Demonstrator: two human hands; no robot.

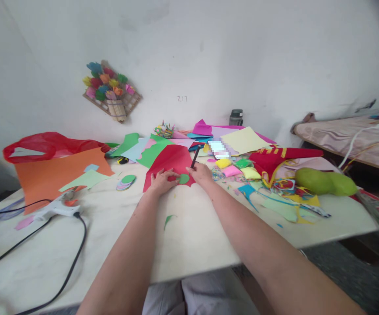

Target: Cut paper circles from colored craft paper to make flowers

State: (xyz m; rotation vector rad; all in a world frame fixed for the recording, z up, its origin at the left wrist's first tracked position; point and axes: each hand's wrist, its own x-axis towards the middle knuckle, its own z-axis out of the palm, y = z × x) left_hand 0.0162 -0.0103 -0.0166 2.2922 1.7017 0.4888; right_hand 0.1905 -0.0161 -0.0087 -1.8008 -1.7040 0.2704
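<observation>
My right hand (203,173) is pinching a black pen (195,156), maybe tracing; my spread left hand (162,181) is pressing red paper (172,158), needing to hold still.

Left hand (163,180): is resting on 1 red paper sheet (172,158), beside 1 green disc (184,178) lying there. Right hand (203,176): is gripping 1 black pen (196,155). Disc stack (126,180), 1: is lying leftward on the desk (196,236). White corded device (56,209), 1: is lying farther left. Flower bouquet (109,85), 1: is hanging on the wall (241,48).
</observation>
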